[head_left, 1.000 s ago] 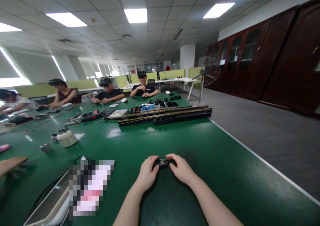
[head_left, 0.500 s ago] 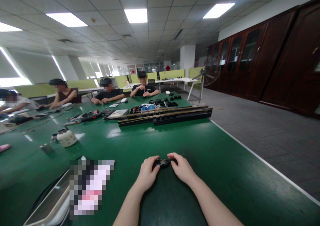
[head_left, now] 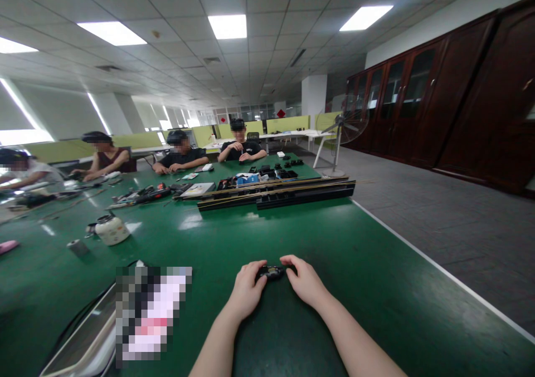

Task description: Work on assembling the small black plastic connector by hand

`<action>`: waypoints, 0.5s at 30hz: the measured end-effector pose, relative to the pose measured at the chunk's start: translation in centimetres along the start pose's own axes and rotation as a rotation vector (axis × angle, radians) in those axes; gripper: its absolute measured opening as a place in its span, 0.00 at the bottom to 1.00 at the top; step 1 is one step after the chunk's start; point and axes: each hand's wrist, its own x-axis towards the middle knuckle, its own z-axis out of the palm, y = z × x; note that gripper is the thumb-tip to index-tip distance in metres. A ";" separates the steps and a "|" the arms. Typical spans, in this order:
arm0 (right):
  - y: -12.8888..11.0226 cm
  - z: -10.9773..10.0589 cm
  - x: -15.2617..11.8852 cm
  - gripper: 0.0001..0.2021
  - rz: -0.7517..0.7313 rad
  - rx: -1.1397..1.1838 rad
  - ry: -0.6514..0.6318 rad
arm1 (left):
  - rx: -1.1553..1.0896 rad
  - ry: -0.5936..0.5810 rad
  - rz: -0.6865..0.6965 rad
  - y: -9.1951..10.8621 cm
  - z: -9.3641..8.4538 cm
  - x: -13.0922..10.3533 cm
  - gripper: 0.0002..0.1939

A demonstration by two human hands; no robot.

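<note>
A small, dark, oblong object (head_left: 273,272) with a lighter patch on top lies on the green table (head_left: 267,232) in front of me; its exact kind is too small to make out. My left hand (head_left: 249,288) has its thumb and fingers closed around the left end, hiding that part. At the opposite end is my right hand (head_left: 307,282), thumb and fingers curved and apart. Its fingertips are close to the object, and whether they touch it I cannot tell.
Long black rails (head_left: 305,195) with thin rods lie across the table ahead. To the left are a pale round pot (head_left: 112,230), a grey cylinder (head_left: 77,248) and a clear-lidded case (head_left: 83,332) beside a blurred-out item. Several people sit at the far side; a fan (head_left: 339,129) stands beyond.
</note>
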 end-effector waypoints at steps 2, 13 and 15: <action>0.0 0.0 0.0 0.17 0.000 0.000 0.000 | 0.004 -0.005 -0.003 0.1 -0.1 0.0 0.18; -0.2 -0.1 -0.1 0.17 -0.004 0.000 -0.010 | 0.007 -0.004 -0.003 0.1 -0.1 0.0 0.17; -0.3 -0.1 -0.1 0.17 -0.003 -0.002 -0.010 | 0.006 -0.003 -0.002 0.1 -0.1 0.0 0.17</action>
